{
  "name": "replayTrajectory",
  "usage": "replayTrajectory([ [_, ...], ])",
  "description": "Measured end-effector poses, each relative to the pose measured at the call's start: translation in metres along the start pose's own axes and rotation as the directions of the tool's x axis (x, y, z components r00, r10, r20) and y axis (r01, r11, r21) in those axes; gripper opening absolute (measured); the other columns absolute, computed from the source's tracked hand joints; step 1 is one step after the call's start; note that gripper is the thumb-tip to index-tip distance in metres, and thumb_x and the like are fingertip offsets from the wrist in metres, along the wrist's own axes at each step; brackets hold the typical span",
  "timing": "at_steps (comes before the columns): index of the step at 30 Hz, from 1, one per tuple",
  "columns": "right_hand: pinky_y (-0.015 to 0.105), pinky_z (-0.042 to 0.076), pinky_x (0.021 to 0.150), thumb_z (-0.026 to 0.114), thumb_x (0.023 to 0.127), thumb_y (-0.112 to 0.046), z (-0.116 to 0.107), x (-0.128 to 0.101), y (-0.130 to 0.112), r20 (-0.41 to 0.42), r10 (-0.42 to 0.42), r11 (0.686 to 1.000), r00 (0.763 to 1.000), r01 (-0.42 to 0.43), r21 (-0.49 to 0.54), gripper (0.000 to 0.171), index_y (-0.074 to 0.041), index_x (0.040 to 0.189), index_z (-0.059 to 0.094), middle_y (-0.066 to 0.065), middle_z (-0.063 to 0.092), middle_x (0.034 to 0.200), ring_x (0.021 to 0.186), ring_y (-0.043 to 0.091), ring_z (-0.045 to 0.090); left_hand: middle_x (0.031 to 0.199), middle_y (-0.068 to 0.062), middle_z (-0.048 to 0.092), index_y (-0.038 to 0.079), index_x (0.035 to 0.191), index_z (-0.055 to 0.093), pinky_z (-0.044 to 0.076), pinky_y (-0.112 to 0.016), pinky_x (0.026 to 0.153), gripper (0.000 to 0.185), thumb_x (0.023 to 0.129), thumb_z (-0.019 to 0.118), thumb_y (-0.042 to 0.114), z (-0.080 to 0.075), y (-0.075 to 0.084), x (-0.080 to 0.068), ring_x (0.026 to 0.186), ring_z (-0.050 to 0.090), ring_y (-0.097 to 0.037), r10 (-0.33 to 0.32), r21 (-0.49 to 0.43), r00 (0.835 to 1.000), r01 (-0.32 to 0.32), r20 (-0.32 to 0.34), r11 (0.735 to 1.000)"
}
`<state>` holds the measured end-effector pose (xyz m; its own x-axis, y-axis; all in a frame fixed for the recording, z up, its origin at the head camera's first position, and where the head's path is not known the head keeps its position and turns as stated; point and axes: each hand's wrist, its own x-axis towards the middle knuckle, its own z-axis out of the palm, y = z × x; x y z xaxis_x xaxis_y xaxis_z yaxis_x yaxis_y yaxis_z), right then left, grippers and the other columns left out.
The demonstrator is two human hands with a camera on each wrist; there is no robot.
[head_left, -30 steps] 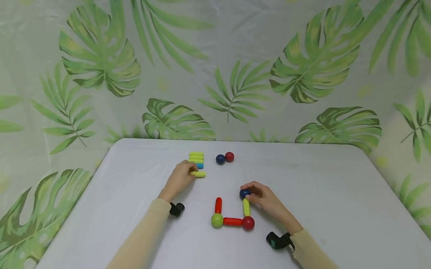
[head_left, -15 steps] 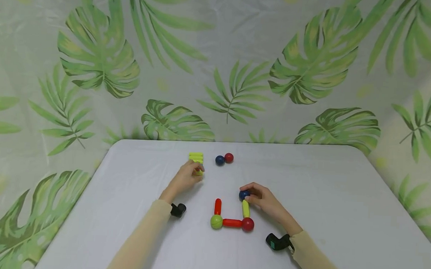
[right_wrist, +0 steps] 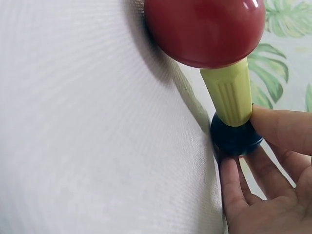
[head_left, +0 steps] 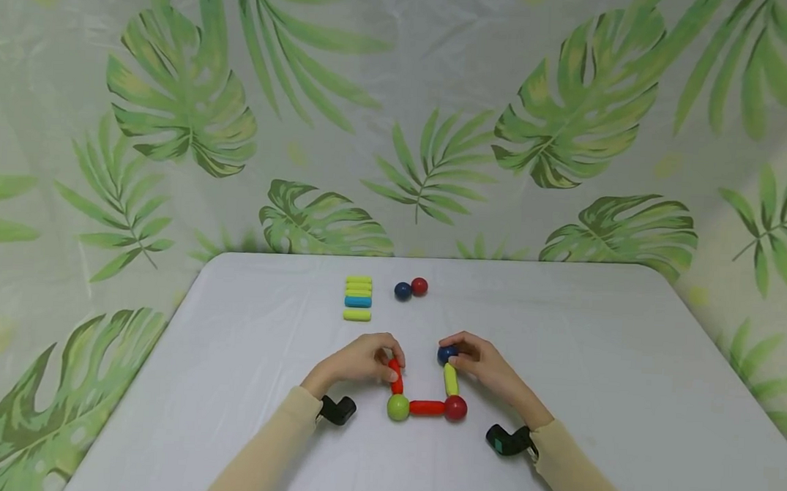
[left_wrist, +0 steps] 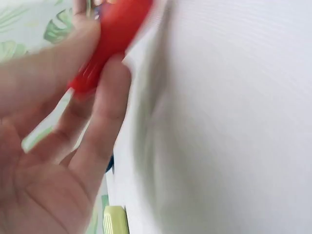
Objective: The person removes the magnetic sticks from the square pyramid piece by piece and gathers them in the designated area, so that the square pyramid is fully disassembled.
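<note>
1. Fingers [head_left: 389,351] of the left hand [head_left: 362,363] curl round the red stick [head_left: 396,376] that stands as the left side of a U-shaped figure near the middle of the table [head_left: 625,373]; the left wrist view shows thumb and fingertips pinching that stick [left_wrist: 109,41].
2. Right hand [head_left: 483,365] pinches the dark blue ball [head_left: 446,354] at the top of the yellow stick [head_left: 451,380], the figure's right side; the right wrist view shows fingertips [right_wrist: 273,124] closed on the ball [right_wrist: 235,139].
3. Below, a green ball [head_left: 397,407] and a red ball [head_left: 455,407] are joined by a second red stick [head_left: 426,406] lying flat between them, each touching it.
4. The right wrist view alone shows ribbing along the yellow stick [right_wrist: 228,95] and its ends touching the red ball [right_wrist: 204,29] and the blue one.
5. The left wrist view is blurred; a yellow-green piece [left_wrist: 115,220] shows at its lower edge.
6. Only the head view shows the rest: a stack of sticks [head_left: 357,298], yellow-green with one blue, well behind the figure, and beside it a spare blue ball [head_left: 402,290] touching a spare red ball [head_left: 419,285].
7. A leaf-print cloth [head_left: 175,104] hangs behind the table.
8. No writing can be read on anything.
</note>
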<state>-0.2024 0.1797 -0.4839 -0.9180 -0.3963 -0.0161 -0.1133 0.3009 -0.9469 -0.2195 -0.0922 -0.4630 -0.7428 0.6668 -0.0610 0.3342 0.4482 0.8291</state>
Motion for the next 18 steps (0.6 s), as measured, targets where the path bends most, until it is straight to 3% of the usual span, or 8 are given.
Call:
replayTrajectory([
  [5, 0.045, 0.042, 0.099, 0.056, 0.096, -0.005, 0.001, 0.000, 0.000, 0.001, -0.001, 1.000, 1.000, 0.001, -0.002, 0.028, -0.001, 0.123, 0.057, 0.017, 0.052, 0.130, 0.118, 0.034, 0.050, 0.095, 0.000, 0.061, 0.009, 0.094, 0.067, 0.050, -0.028, 0.072, 0.015, 0.082, 0.073, 0.002, -0.006, -0.005, -0.007, 0.083, 0.059, -0.015, -0.006, -0.031, 0.989, 0.002, -0.145, 1.000],
  [7, 0.043, 0.042, 0.099, 0.056, 0.095, -0.005, 0.001, 0.000, 0.000, 0.004, -0.005, 1.000, 1.000, 0.005, -0.003, 0.028, -0.002, 0.123, 0.057, 0.017, 0.053, 0.130, 0.118, 0.033, 0.050, 0.098, -0.003, 0.063, 0.007, 0.096, 0.067, 0.050, -0.030, 0.074, 0.016, 0.082, 0.072, -0.001, -0.011, -0.009, -0.010, 0.085, 0.061, -0.018, -0.051, -0.070, 0.967, 0.035, -0.250, 0.997],
  [9, 0.042, 0.043, 0.098, 0.057, 0.095, -0.005, 0.000, -0.001, -0.001, 0.004, -0.007, 1.000, 1.000, 0.008, -0.002, 0.027, -0.002, 0.122, 0.058, 0.017, 0.053, 0.130, 0.118, 0.033, 0.050, 0.101, -0.006, 0.064, 0.005, 0.097, 0.068, 0.051, -0.031, 0.073, 0.018, 0.082, 0.071, -0.004, -0.017, -0.014, -0.011, 0.086, 0.062, -0.020, -0.117, -0.105, 0.918, 0.083, -0.379, 0.991],
  [12, 0.041, 0.043, 0.098, 0.057, 0.095, -0.005, 0.000, -0.002, -0.002, 0.001, -0.015, 1.000, 1.000, 0.015, -0.006, 0.027, -0.002, 0.122, 0.058, 0.017, 0.053, 0.130, 0.118, 0.033, 0.050, 0.099, -0.011, 0.065, 0.002, 0.096, 0.067, 0.052, -0.030, 0.070, 0.017, 0.081, 0.071, -0.006, -0.026, -0.024, -0.011, 0.084, 0.063, -0.022, -0.214, -0.121, 0.812, 0.176, -0.543, 0.977],
  [14, 0.042, 0.043, 0.099, 0.057, 0.095, -0.005, 0.000, -0.003, -0.002, 0.002, -0.018, 1.000, 1.000, 0.018, -0.004, 0.027, -0.001, 0.122, 0.058, 0.018, 0.053, 0.130, 0.118, 0.033, 0.050, 0.094, -0.011, 0.065, 0.001, 0.095, 0.065, 0.051, -0.029, 0.067, 0.016, 0.081, 0.071, -0.005, -0.031, -0.030, -0.010, 0.080, 0.062, -0.022, -0.256, -0.110, 0.755, 0.239, -0.604, 0.965],
  [16, 0.043, 0.042, 0.099, 0.057, 0.095, -0.005, 0.000, -0.002, -0.002, 0.004, -0.020, 1.000, 1.000, 0.020, -0.004, 0.027, -0.001, 0.122, 0.058, 0.018, 0.053, 0.130, 0.118, 0.033, 0.050, 0.089, -0.012, 0.064, 0.000, 0.093, 0.064, 0.050, -0.029, 0.066, 0.015, 0.081, 0.070, -0.006, -0.036, -0.035, -0.008, 0.077, 0.060, -0.022, -0.271, -0.094, 0.727, 0.275, -0.631, 0.957],
  [18, 0.044, 0.041, 0.100, 0.057, 0.095, -0.005, 0.000, -0.002, -0.002, 0.005, -0.020, 1.000, 1.000, 0.020, -0.001, 0.028, -0.001, 0.123, 0.057, 0.018, 0.053, 0.130, 0.118, 0.034, 0.049, 0.086, -0.012, 0.062, -0.001, 0.091, 0.063, 0.049, -0.030, 0.066, 0.015, 0.080, 0.070, -0.007, -0.041, -0.038, -0.006, 0.074, 0.057, -0.023, -0.264, -0.064, 0.719, 0.293, -0.643, 0.954],
])
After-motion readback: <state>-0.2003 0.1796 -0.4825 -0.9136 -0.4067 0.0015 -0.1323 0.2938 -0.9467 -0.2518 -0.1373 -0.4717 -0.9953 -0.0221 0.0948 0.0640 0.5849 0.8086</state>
